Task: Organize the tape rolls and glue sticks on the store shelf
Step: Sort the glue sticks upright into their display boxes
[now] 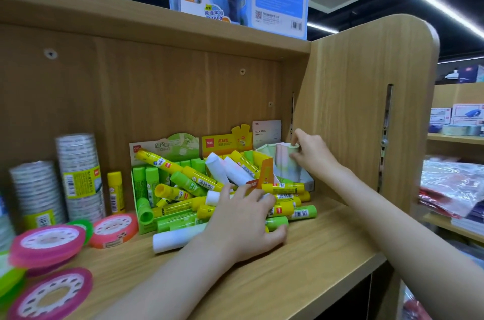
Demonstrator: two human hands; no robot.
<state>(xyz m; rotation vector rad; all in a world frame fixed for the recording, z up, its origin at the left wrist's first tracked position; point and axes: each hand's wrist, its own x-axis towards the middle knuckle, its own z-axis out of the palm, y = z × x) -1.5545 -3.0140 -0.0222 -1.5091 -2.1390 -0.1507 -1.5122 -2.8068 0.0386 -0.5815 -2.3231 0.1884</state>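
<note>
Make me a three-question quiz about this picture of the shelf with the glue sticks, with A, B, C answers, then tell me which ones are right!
1. Where does the lone upright yellow glue stick stand?
A. Between the stacked clear tape rolls and the green cardboard display box
B. On the top shelf beside the globe
C. Inside the orange box

2. What colour is the flat round tape dispenser nearest the green box?
A. Blue
B. Orange-pink
C. Black

3. What is the right hand doing?
A. Hanging idle
B. Pressing flat on the wooden shelf board
C. Gripping a pale pastel glue stick at the far right box

Answers: 1 A, it stands alone in that gap. 2 B, its rim is orange-pink. 3 C, the fingers curl round the pastel stick, while the left hand rests on the loose pile.
</note>
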